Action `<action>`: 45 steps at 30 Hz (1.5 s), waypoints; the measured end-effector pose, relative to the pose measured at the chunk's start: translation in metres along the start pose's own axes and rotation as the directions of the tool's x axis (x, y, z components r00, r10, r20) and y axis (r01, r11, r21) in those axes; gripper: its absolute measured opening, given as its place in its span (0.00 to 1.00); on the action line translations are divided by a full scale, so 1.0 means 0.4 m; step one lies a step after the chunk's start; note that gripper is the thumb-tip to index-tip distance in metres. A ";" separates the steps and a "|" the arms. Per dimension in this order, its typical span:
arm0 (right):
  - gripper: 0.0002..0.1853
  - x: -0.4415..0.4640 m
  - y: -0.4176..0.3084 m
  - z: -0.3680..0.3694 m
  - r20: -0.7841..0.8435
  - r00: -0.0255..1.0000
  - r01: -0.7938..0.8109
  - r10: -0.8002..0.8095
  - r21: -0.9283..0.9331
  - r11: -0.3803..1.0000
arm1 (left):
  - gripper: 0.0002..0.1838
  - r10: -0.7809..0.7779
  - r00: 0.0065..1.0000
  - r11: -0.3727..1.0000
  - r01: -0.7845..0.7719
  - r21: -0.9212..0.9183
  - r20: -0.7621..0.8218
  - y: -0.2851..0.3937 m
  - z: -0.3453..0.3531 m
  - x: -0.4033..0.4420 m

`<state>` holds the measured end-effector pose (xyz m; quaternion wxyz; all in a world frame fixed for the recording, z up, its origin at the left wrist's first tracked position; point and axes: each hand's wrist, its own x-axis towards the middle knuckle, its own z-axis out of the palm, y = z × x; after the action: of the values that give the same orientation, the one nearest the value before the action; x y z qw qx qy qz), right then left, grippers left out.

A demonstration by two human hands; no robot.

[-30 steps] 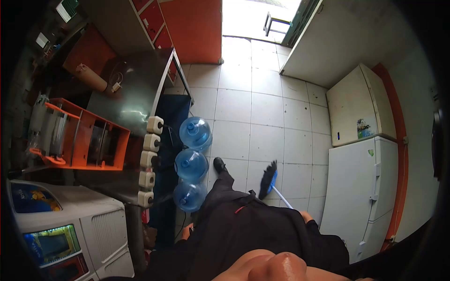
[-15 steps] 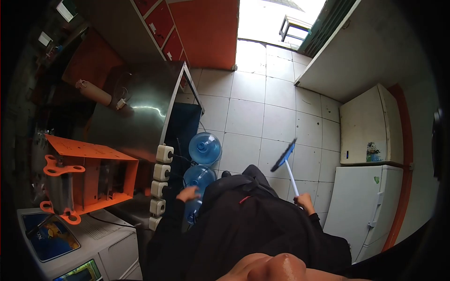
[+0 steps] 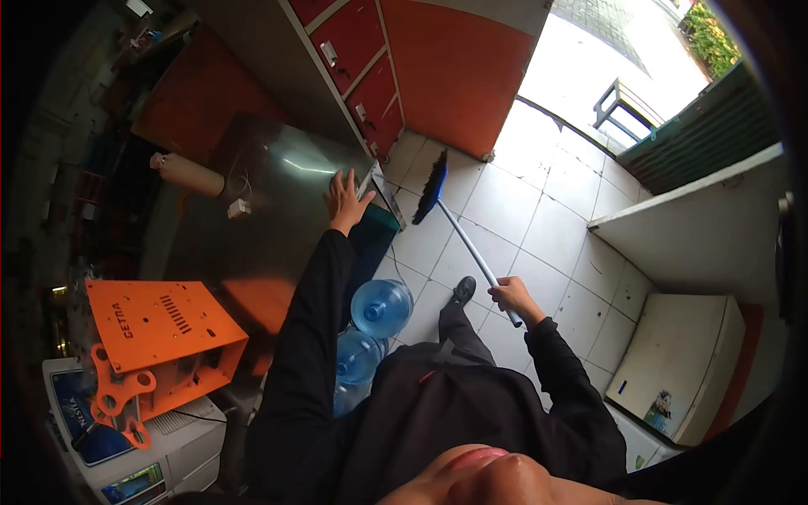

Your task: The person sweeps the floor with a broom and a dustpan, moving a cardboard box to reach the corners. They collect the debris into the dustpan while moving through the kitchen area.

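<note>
At lower left, an orange machine (image 3: 164,324) bears the dark capitals GETRA, set sideways on its broad panel. Beside it, a white appliance (image 3: 194,442) carries a blue panel (image 3: 71,408) with pale letters reading NESTL, the ending unclear. At lower right, the cream cabinet (image 3: 682,358) shows a small sticker (image 3: 661,410), its details too small to read. The person's right hand (image 3: 515,296) is closed around the pale handle of a broom (image 3: 471,246), near the handle's end; the rod slants up and leftward to a blue head with dark bristles, situated between the metal table (image 3: 273,189) and the foot of an orange panel (image 3: 454,71). Whether the bristles touch the floor cannot be told. The left hand (image 3: 343,204) is open, fingers spread, at the table's right edge near its corner; contact with the surface cannot be confirmed. Red lockers (image 3: 374,109) stand beyond that corner. Blue water bottles (image 3: 383,309) line the table's side and narrow the passage there, with a black shoe (image 3: 464,290) near them. Open tiled floor (image 3: 505,202) extends from the shoe to the bright doorway, bounded on the right by a white partition (image 3: 707,219); a stool (image 3: 627,109) stands outside.
</note>
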<state>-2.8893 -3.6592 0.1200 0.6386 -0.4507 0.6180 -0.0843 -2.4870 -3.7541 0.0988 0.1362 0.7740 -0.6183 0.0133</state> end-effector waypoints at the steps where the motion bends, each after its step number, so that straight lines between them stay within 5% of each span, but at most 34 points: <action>1: 0.09 0.095 -0.031 -0.009 0.046 0.999 -0.010 0.011 -0.018 1.000 | 0.37 -0.007 1.000 1.000 0.007 0.015 -0.005 0.000 0.010 0.044; 3: 0.09 0.289 -0.084 -0.009 0.140 0.990 0.006 -0.010 0.025 1.000 | 0.43 -0.177 0.984 0.970 0.177 0.167 -0.013 0.004 0.048 0.063; 7: 0.09 0.629 -0.231 0.065 0.315 0.945 -0.153 0.091 0.178 0.972 | 0.46 -0.194 0.981 0.959 0.196 0.206 -0.029 0.046 0.032 0.091; 9: 0.07 0.779 -0.249 0.137 0.476 0.873 -0.335 0.105 0.431 0.838 | 0.46 -0.178 0.983 0.954 0.182 0.239 -0.037 0.038 0.044 0.096; 13: 0.06 0.912 -0.209 0.286 0.514 0.835 -0.527 0.196 0.643 0.556 | 0.47 -0.163 0.987 0.952 0.160 0.261 -0.010 0.034 0.056 0.118; 16: 0.08 0.880 -0.128 0.250 0.491 0.856 -0.442 0.162 0.533 0.722 | 0.47 -0.182 0.983 0.962 0.171 0.213 0.029 0.026 0.059 0.122; 18: 0.10 0.844 -0.072 0.167 0.416 0.873 -0.379 0.255 0.250 0.891 | 0.48 -0.167 0.986 0.965 0.159 0.209 0.021 0.023 0.060 0.125; 20: 0.06 0.839 0.094 0.081 0.379 0.899 -0.326 0.220 0.242 0.914 | 0.48 -0.173 0.985 0.963 0.163 0.212 0.028 0.024 0.056 0.127; 21: 0.05 0.812 0.095 0.019 0.309 0.918 -0.215 0.250 -0.145 0.966 | 0.48 -0.175 0.984 0.963 0.163 0.216 0.035 0.023 0.054 0.128; 22: 0.04 0.776 0.130 -0.044 0.359 0.926 -0.094 0.118 -0.084 0.992 | 0.48 -0.181 0.983 0.962 0.170 0.211 0.031 0.021 0.053 0.131; 23: 0.03 0.723 0.086 -0.077 0.212 0.908 -0.364 0.362 -0.033 0.931 | 0.48 -0.175 0.984 0.960 0.165 0.225 0.024 0.021 0.052 0.133; 25: 0.02 0.662 0.077 -0.116 0.019 0.960 -0.266 0.278 -0.235 0.935 | 0.48 -0.177 0.984 0.957 0.167 0.236 0.021 0.022 0.053 0.130; 27: 0.02 0.652 0.097 -0.131 -0.062 0.998 -0.040 0.007 -0.554 0.832 | 0.48 -0.174 0.985 0.961 0.164 0.221 0.023 0.020 0.051 0.134; 28: 0.02 0.649 0.081 -0.137 -0.064 0.998 -0.036 0.001 -0.556 0.830 | 0.48 -0.174 0.985 0.962 0.167 0.218 0.017 0.021 0.051 0.140; 30: 0.03 0.605 0.008 -0.152 0.009 0.997 -0.069 0.074 -0.280 0.958 | 0.48 -0.183 0.983 0.958 0.171 0.228 0.033 0.022 0.048 0.138; 33: 0.03 0.515 -0.224 -0.157 0.034 0.984 -0.172 0.177 -0.121 0.978 | 0.49 -0.187 0.981 0.961 0.173 0.215 0.048 0.026 0.043 0.142; 37: 0.10 0.604 -0.231 -0.088 0.140 0.990 0.024 0.005 -0.207 0.978 | 0.49 -0.190 0.980 0.957 0.173 0.232 0.053 0.029 0.041 0.142; 40: 0.11 0.736 -0.274 0.021 0.320 0.940 -0.158 0.114 0.115 0.981 | 0.49 -0.171 0.984 0.958 0.153 0.242 0.055 0.029 0.045 0.140; 41: 0.08 0.803 -0.257 0.065 0.372 0.922 -0.231 0.109 0.303 0.924 | 0.49 -0.169 0.984 0.960 0.154 0.233 0.048 0.026 0.049 0.137; 43: 0.04 0.919 -0.201 0.141 0.563 0.811 -0.564 0.158 0.681 0.467 | 0.49 -0.162 0.986 0.963 0.149 0.223 0.043 0.028 0.054 0.140; 45: 0.04 0.927 -0.161 0.168 0.545 0.822 -0.540 0.168 0.650 0.534 | 0.49 -0.167 0.985 0.958 0.149 0.246 0.051 0.029 0.050 0.139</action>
<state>-2.7197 -3.9114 -0.1121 0.8883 0.0058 0.4455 -0.1113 -2.4878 -3.8139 0.0923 0.0194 0.8317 -0.5526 0.0498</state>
